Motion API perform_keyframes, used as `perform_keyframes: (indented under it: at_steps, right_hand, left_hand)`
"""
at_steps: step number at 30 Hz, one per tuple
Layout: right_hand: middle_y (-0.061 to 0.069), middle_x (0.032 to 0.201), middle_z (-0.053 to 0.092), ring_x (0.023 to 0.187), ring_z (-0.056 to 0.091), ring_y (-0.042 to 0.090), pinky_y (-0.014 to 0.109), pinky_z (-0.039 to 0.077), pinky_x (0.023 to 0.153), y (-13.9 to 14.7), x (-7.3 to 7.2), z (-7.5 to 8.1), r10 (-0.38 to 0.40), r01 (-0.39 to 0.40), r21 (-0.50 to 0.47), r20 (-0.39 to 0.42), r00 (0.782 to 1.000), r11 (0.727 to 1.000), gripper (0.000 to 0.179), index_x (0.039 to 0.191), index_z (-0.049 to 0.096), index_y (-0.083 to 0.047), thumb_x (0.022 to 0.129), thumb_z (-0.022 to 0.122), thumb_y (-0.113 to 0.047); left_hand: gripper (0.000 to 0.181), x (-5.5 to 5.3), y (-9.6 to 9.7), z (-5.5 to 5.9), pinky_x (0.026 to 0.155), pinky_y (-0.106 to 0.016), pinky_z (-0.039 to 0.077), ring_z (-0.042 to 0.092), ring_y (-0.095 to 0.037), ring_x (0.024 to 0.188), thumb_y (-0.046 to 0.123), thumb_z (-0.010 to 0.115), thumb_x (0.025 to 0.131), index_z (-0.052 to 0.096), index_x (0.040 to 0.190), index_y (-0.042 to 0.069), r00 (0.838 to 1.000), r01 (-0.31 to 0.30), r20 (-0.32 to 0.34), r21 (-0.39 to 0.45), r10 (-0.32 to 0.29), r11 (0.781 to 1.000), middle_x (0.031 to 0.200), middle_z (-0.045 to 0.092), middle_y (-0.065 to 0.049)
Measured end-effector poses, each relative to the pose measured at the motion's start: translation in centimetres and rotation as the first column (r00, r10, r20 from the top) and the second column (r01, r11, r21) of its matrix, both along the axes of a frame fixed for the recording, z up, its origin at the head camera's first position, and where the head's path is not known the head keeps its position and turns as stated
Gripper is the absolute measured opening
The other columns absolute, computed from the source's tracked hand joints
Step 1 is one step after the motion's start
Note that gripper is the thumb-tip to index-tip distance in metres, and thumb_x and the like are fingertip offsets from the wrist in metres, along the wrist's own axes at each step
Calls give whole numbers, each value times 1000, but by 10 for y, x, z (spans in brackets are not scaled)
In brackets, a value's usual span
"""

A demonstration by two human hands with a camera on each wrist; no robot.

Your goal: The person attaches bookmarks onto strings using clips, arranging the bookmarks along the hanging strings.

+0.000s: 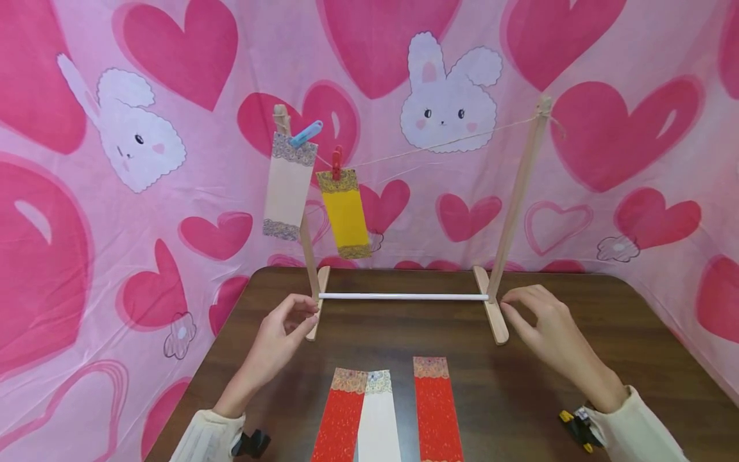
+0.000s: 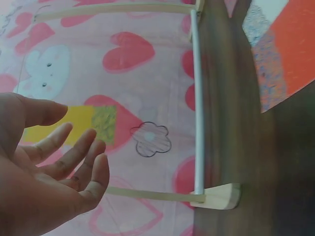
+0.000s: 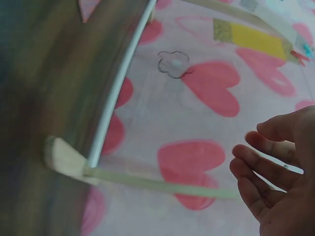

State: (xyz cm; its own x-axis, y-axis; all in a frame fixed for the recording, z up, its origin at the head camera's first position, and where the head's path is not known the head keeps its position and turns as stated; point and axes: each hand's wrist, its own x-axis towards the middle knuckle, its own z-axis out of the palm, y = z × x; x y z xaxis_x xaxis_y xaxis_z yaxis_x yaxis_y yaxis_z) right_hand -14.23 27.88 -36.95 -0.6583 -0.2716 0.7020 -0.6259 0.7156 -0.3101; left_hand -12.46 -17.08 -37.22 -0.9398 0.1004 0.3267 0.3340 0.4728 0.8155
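My left hand (image 1: 281, 332) hovers beside the left foot of a wooden stand, its fingers loosely bent and nothing between them. Across from it, my right hand (image 1: 545, 327) is near the stand's right foot (image 1: 495, 321), likewise holding nothing. A white rod (image 1: 404, 296) joins the two feet, and a string (image 1: 444, 141) runs between the post tops. Toward its left end hang a cream lace-edged paper strip (image 1: 288, 186) under a blue clothespin (image 1: 306, 133) and a yellow strip (image 1: 346, 215) under a red clothespin (image 1: 337, 163).
On the brown table (image 1: 398, 327), nearer my body, lie a red strip (image 1: 339, 423), a white strip (image 1: 378, 423) against it, and another red strip (image 1: 437, 410) to the right. A pink heart-and-rabbit cloth (image 1: 369, 115) hangs behind the table.
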Motion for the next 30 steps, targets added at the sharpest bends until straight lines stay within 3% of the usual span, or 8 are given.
perform_keyframes:
  at_steps: [7,13,18,21,24,26,28,30]
  right_hand:
    - [1,92,70,92,59,14,4,33,90,20,16,-24,-86,87,-19,28,996,996,22,92,72,-7,75,79,6]
    - [2,89,71,91,59,7,1,33,89,36,31,-39,-146,147,-31,31,989,989,24,91,73,-7,72,81,5]
    - [0,88,70,92,57,0,0,31,88,45,44,-49,-168,170,-21,81,982,985,25,91,73,-9,73,81,5]
    - [-4,88,69,87,58,-4,2,35,83,52,52,-53,-172,175,-6,140,975,985,26,92,73,-14,74,82,2]
    - [-11,85,70,80,60,-5,5,41,74,62,63,-55,-193,203,-14,243,951,979,26,92,73,-21,77,83,-3]
    - [-14,84,70,75,60,-5,8,43,68,68,70,-57,-216,234,-15,327,920,972,24,92,72,-25,79,83,-8]
    - [-16,84,70,72,61,-5,11,45,64,72,76,-60,-230,253,-3,401,887,968,20,92,71,-26,82,82,-13]
    - [-15,84,70,72,60,-4,15,47,62,76,79,-65,-223,241,21,463,858,970,17,94,71,-24,83,81,-15]
  left_hand:
    - [26,11,6,-23,76,-27,53,64,-23,98,4,74,88,64,112,9,1000,-4,3,-20,4,1000,106,68,-2]
    - [24,16,9,-35,79,-30,55,65,-25,98,2,74,87,66,109,9,1000,-22,11,-32,22,999,105,69,2]
    - [25,20,10,-43,79,-39,56,65,-23,99,1,75,86,66,106,12,998,-37,50,-70,40,997,103,69,-1]
    - [25,21,10,-47,77,-39,56,64,-24,98,2,75,86,66,106,12,995,-3,99,-131,16,991,104,68,-5]
    - [26,23,10,-52,76,-36,55,62,-26,101,7,76,87,64,109,13,987,67,157,-212,-34,975,108,65,-6]
    - [27,26,10,-56,75,-34,53,59,-27,102,10,76,87,64,111,13,981,117,181,-269,-69,956,111,63,-6]
    - [30,31,12,-60,83,-40,52,56,-28,108,15,76,88,64,116,12,974,169,201,-316,-108,934,117,61,-6]
    - [37,38,14,-63,90,-48,51,53,-30,115,22,74,91,62,124,11,956,244,244,-359,-162,901,126,58,-9]
